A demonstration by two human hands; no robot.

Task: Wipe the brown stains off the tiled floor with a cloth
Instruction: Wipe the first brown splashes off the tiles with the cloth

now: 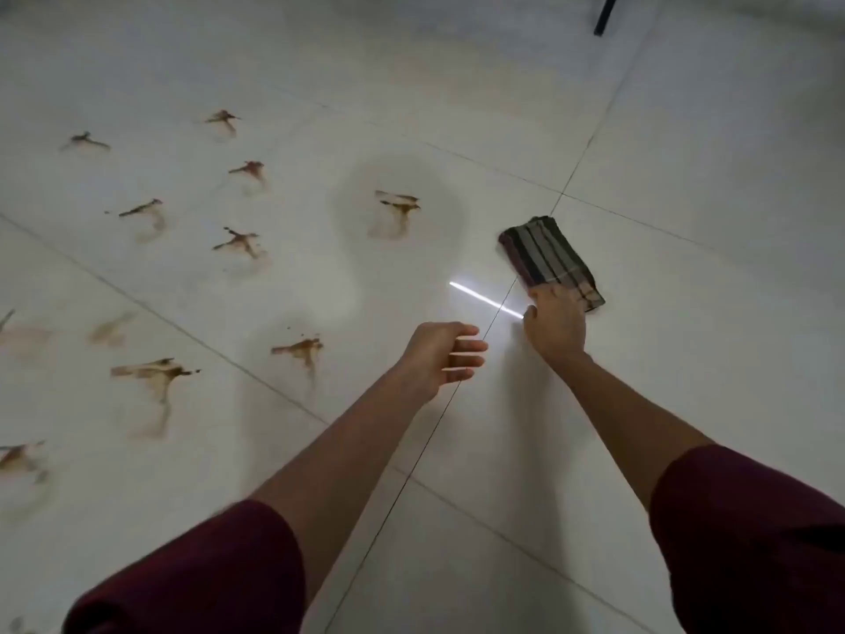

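fingers (pixel 542 292) of the right hand (pixel 555 324) rest on the near edge of the folded striped cloth (pixel 546 260); whether they grip it cannot be told. left hand (pixel 441 359) hovers just left of the cloth, fingers loosely spread, holding nothing. brown stains (pixel 395 212) dot the tiled floor (pixel 686 176) left of the cloth, nearest one close by.

Glossy, smooth ceramic-looking tiled floor (pixel 503 107) mirrors a light strip; the striped cloth (pixel 546 258) looks woven and matt.

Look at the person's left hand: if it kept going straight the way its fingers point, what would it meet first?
Probably the right hand; the left hand points rightward at it over bare floor, though relative height is unclear.
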